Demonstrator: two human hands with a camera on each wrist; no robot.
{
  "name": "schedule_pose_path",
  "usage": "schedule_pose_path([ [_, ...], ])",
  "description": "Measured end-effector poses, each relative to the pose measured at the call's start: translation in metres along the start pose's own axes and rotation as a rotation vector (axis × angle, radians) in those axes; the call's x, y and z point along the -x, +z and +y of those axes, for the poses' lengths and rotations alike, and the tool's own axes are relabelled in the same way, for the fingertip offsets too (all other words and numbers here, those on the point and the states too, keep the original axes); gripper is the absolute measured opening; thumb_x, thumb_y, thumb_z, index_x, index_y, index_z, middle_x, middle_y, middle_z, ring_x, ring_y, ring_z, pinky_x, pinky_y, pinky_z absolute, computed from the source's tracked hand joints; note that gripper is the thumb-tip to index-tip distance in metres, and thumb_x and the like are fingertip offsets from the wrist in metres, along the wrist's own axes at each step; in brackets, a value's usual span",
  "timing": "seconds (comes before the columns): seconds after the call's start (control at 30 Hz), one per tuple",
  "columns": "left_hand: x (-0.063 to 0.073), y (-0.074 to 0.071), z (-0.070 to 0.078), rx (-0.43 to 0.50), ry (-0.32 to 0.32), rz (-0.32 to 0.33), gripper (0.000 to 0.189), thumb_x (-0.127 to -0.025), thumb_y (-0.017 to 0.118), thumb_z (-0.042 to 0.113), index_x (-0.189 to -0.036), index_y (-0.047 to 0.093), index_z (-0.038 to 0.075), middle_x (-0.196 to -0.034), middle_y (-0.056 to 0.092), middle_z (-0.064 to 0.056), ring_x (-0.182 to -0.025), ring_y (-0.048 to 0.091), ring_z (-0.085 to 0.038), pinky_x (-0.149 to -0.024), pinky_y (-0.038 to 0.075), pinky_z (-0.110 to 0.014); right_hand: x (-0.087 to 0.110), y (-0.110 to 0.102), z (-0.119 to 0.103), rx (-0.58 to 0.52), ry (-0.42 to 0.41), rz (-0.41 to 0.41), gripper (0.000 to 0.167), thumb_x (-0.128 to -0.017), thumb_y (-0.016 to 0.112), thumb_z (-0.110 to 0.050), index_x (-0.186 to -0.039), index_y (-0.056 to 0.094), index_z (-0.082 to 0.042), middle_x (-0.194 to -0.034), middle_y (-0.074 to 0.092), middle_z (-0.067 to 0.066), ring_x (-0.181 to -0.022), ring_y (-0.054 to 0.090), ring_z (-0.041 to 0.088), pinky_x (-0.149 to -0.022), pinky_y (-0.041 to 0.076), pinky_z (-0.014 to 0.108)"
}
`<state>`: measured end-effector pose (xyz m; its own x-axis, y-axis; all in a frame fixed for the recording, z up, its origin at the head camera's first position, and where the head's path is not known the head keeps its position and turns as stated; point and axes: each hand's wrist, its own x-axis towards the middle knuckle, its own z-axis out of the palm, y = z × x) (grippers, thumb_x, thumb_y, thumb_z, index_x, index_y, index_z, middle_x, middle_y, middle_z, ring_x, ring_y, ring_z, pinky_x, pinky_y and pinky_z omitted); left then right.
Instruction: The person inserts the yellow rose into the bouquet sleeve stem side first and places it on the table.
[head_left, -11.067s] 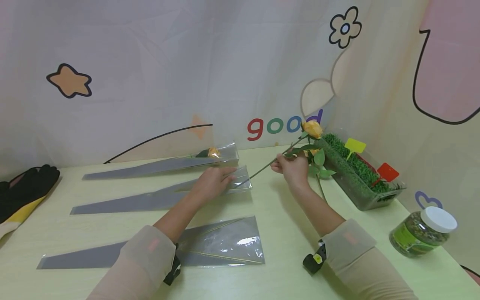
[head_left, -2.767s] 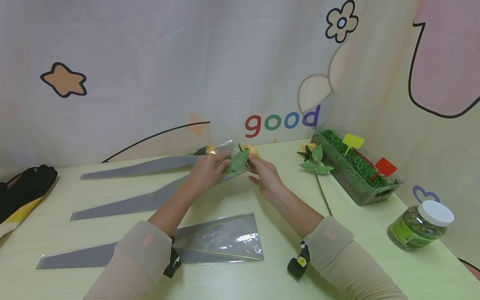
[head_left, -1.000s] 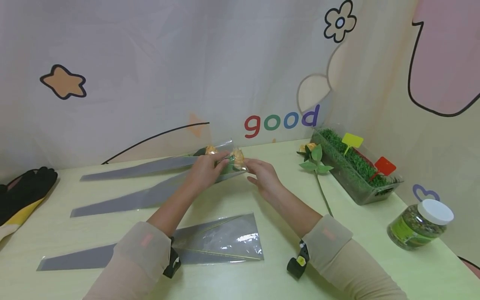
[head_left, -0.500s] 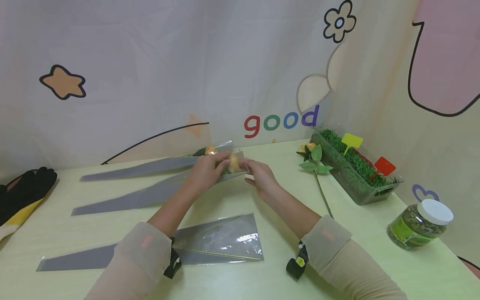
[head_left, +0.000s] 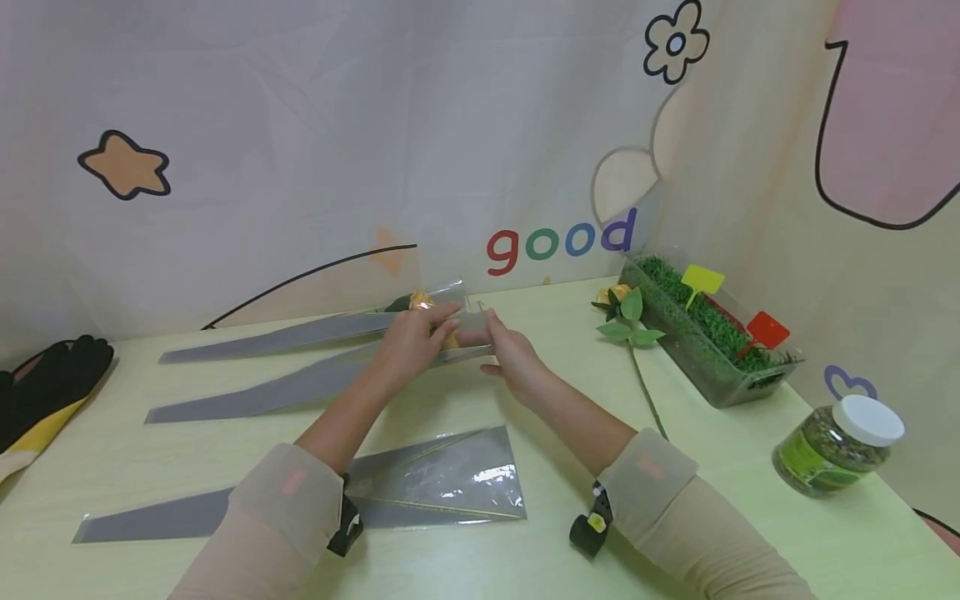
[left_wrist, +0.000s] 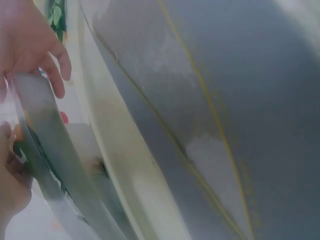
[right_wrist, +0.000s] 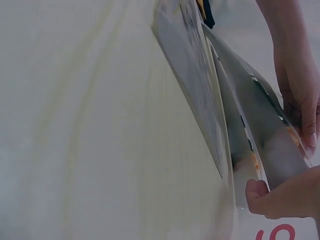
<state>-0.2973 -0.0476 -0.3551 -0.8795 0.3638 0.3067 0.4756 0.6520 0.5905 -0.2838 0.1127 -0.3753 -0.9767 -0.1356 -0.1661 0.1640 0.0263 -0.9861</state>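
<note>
My left hand (head_left: 408, 340) grips a grey-backed clear flower sleeve (head_left: 300, 387) near its wide end, thumb and fingers on its edge. Inside lies a yellow rose (head_left: 452, 340), mostly hidden behind the thumb. At the sleeve's wide mouth my right hand (head_left: 521, 362) touches the end with fingers extended; in the left wrist view its fingers (left_wrist: 59, 60) are spread and fairly straight. Behind, a second sleeve (head_left: 285, 337) with a yellow rose (head_left: 421, 301) lies on the table. Closest to me, a flat sleeve (head_left: 442, 479) shows no flower. A loose yellow rose (head_left: 632, 306) lies at right.
A clear planter of artificial grass (head_left: 675, 292) with yellow and red tags stands at the back right. A white-lidded jar (head_left: 832, 454) sits near the right edge. Black and yellow gloves (head_left: 56, 383) lie far left. A printed curtain (head_left: 300, 125) hangs behind the table.
The right hand took a rose to the middle sleeve; the bloom has since slid leftward into it. The right hand's fingers have gone from the sleeve's rim to lying extended at its mouth.
</note>
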Motion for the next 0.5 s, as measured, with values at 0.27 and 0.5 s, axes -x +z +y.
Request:
schedule_pose_path([
  [0.27, 0.0003, 0.0012, -0.0014, 0.017, -0.022, -0.011, 0.034, -0.095, 0.054, 0.02, -0.127, 0.058, 0.01, -0.056, 0.047, -0.001, -0.049, 0.036, -0.014, -0.05, 0.037, -0.028, -0.0001, 0.0013, 0.0003, 0.041, -0.015, -0.04, 0.059, -0.1, 0.027, -0.043, -0.111, 0.066, 0.0, -0.123, 0.058, 0.006, -0.122, 0.041, 0.022, -0.097, 0.038, 0.047],
  [0.5, 0.0028, -0.0018, -0.0022, 0.005, -0.004, 0.007, 0.032, -0.094, 0.055, 0.019, -0.124, 0.06, 0.007, -0.054, 0.043, 0.001, -0.052, 0.039, -0.014, -0.051, 0.037, -0.028, -0.0002, -0.0018, 0.0001, 0.118, -0.031, -0.065, 0.05, -0.1, 0.035, -0.038, -0.116, 0.063, 0.0, -0.126, 0.056, 0.008, -0.123, 0.042, 0.022, -0.099, 0.037, 0.046],
])
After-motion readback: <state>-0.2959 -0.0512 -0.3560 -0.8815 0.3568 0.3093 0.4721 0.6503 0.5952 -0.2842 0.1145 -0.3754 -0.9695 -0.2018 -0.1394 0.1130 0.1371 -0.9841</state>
